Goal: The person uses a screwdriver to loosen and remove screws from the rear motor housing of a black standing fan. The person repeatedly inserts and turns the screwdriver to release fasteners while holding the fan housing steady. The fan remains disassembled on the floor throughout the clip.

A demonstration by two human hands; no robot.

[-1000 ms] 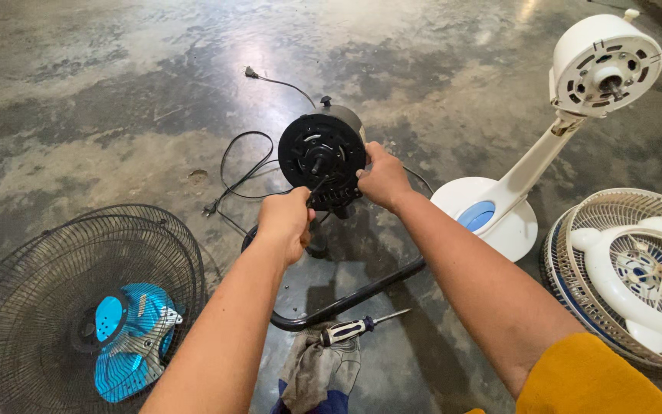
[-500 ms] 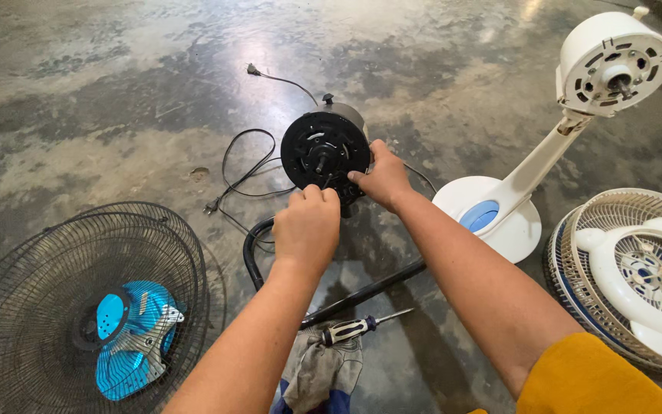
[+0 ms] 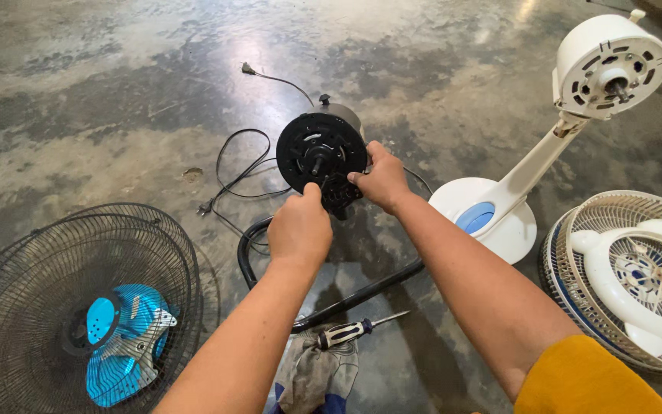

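A screwdriver [image 3: 350, 332] with a black-and-white handle is laid on a crumpled grey rag [image 3: 317, 376], nearest the viewer. Beyond it, a curved black tube stand [image 3: 362, 291] is set on the mottled concrete floor [image 3: 101, 92]. The round black motor [image 3: 321, 153] is held above the stand: its lower edge is grasped by the left hand [image 3: 300, 228], its right rim by the right hand [image 3: 381, 178]. A black wire grille [image 3: 78, 284] lies left, a white plastic fan [image 3: 568, 138] right.
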